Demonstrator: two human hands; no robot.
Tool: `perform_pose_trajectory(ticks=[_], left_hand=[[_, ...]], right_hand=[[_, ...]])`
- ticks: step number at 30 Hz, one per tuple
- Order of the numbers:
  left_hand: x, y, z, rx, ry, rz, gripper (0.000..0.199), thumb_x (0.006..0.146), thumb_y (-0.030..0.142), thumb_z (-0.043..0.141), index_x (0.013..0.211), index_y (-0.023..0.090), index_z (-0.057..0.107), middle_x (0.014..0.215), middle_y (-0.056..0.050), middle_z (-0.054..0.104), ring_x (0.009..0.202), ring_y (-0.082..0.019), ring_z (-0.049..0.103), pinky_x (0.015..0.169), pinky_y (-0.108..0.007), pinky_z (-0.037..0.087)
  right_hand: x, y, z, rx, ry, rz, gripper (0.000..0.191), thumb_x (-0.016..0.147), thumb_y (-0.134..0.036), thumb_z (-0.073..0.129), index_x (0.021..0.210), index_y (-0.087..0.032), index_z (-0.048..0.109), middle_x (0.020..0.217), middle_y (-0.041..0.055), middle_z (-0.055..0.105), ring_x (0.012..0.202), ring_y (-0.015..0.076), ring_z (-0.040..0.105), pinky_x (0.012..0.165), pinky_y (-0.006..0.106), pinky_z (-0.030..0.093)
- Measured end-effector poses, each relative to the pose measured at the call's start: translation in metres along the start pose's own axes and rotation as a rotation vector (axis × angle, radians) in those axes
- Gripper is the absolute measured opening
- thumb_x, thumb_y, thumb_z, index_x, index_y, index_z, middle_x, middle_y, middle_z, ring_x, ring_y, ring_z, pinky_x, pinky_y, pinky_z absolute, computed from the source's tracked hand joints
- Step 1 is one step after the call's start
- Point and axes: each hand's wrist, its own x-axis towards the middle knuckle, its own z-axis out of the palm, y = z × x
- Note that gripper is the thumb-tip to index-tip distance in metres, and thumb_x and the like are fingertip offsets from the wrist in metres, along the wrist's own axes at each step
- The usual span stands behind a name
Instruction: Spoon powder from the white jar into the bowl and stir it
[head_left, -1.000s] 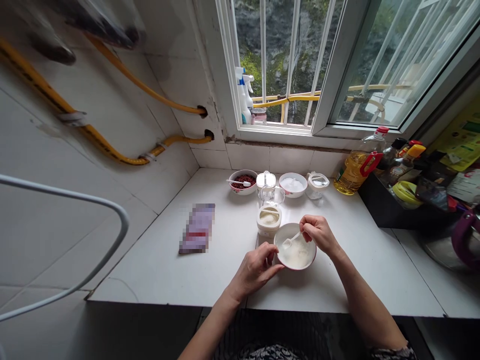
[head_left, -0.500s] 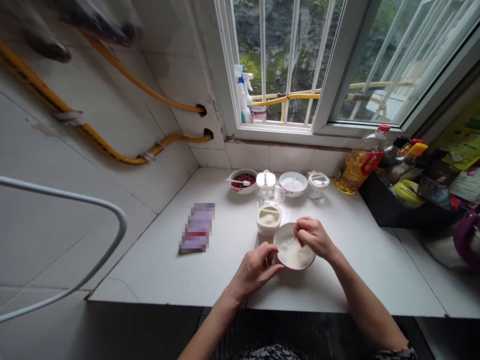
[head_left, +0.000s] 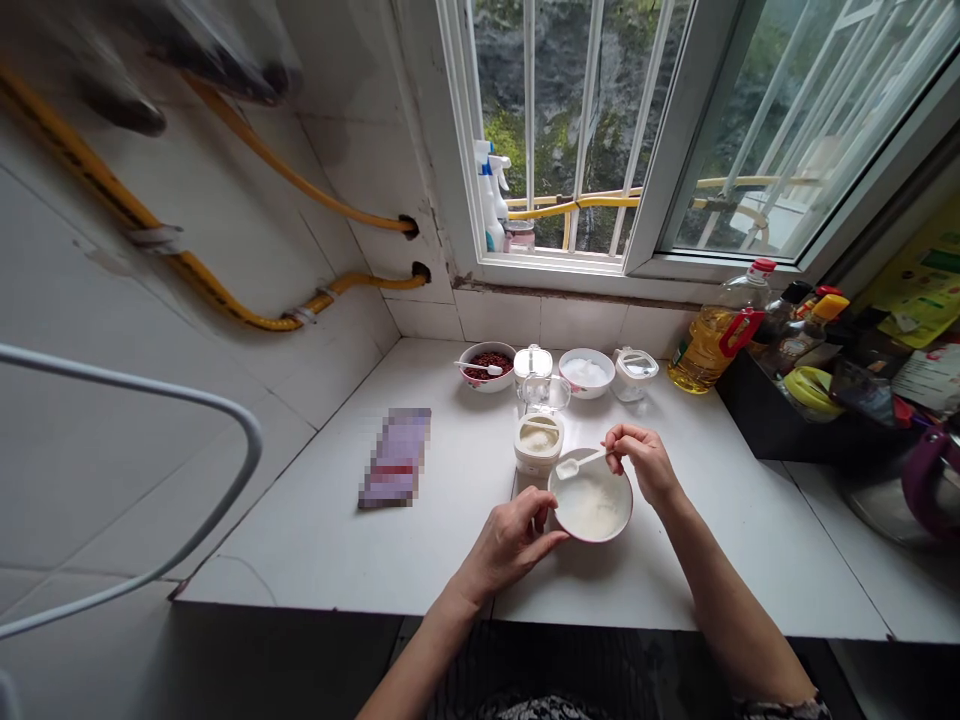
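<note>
My left hand (head_left: 514,530) grips the left rim of a white bowl (head_left: 594,508) that holds pale powder or grains. Pinched in my right hand (head_left: 641,462) is the handle of a small white spoon (head_left: 570,468), its scoop over the bowl's upper left edge. Just behind the bowl stands an open white container (head_left: 538,458) of pale granules, with its clear lid (head_left: 546,392) tipped back. A bowl of dark red pieces (head_left: 487,368) with a white spoon in it sits further back, near a bowl of white contents (head_left: 586,373).
Two lidded containers (head_left: 533,366) (head_left: 635,372) stand at the back. An oil bottle (head_left: 701,350) and a black box (head_left: 757,420) of bottles are at the right. A blurred purple packet (head_left: 395,458) lies left on the white counter (head_left: 315,540).
My right hand has lifted the spoon from inside the bowl up to its back left rim. My left hand stays at the bowl. The view has shifted slightly.
</note>
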Motion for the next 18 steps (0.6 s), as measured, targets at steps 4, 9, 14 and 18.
perform_pose_trajectory(ticks=[4, 9, 14, 18], left_hand=[[0.000, 0.000, 0.000, 0.000, 0.011, 0.006, 0.022, 0.092, 0.038, 0.060, 0.099, 0.019, 0.054, 0.075, 0.002, 0.051, 0.059, -0.010, 0.049, 0.056, -0.021, 0.043], [0.000, 0.001, -0.001, 0.003, 0.018, 0.002, 0.020, 0.091, 0.036, 0.061, 0.099, 0.019, 0.054, 0.073, 0.003, 0.050, 0.059, -0.011, 0.048, 0.056, -0.021, 0.042], [0.000, 0.002, -0.001, 0.001, 0.014, -0.004, 0.020, 0.091, 0.035, 0.061, 0.098, 0.019, 0.054, 0.073, 0.003, 0.050, 0.059, -0.010, 0.049, 0.056, -0.021, 0.042], [0.000, 0.001, -0.002, -0.009, 0.010, -0.001, 0.019, 0.090, 0.034, 0.062, 0.096, 0.018, 0.054, 0.073, 0.003, 0.051, 0.060, -0.010, 0.049, 0.056, -0.021, 0.043]], right_hand=[[-0.005, 0.002, 0.009, -0.138, 0.086, -0.254, 0.010, 0.083, -0.026, 0.050, 0.079, -0.020, 0.057, 0.061, 0.0005, 0.061, 0.058, 0.0159, 0.057, 0.061, 0.030, 0.048], [-0.009, 0.007, 0.017, -0.633, 0.049, -0.757, 0.017, 0.091, -0.012, 0.044, 0.087, -0.022, 0.058, 0.078, 0.0027, 0.070, 0.069, 0.0166, 0.062, 0.093, 0.042, 0.043], [-0.011, 0.004, 0.012, -0.708, 0.062, -0.873, 0.021, 0.088, -0.007, 0.044, 0.090, -0.022, 0.059, 0.080, 0.0022, 0.072, 0.069, 0.0170, 0.063, 0.097, 0.045, 0.042], [-0.013, -0.002, 0.001, -0.603, 0.105, -0.766, 0.019, 0.083, -0.011, 0.044, 0.073, -0.023, 0.055, 0.059, -0.0027, 0.060, 0.054, 0.0151, 0.055, 0.089, 0.042, 0.046]])
